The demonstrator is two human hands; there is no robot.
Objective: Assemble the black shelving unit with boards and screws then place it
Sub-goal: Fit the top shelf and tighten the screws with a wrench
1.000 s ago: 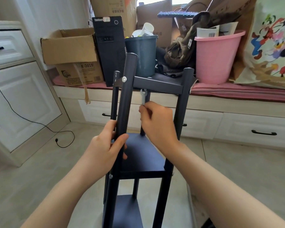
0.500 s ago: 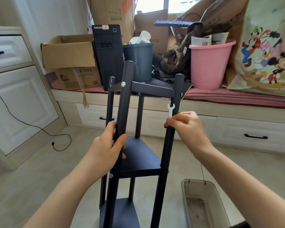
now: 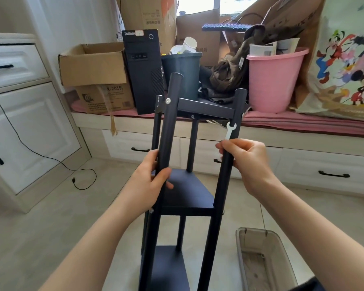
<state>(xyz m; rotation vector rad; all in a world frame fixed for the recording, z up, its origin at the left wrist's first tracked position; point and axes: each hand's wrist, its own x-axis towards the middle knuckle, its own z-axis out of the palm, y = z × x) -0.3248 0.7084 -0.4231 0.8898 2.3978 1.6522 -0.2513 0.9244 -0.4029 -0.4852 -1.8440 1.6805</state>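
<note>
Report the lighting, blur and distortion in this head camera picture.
Head view: daylight from the window blows out to white; wide-angle bending curves the cabinet at left; the shelving unit, white wrench and both hands stay sharp, with soft shadows.

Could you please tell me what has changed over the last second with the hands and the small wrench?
The right hand carried the white wrench from under the top board, between the posts, rightward to the front right post. The left hand kept gripping the front left post.
</note>
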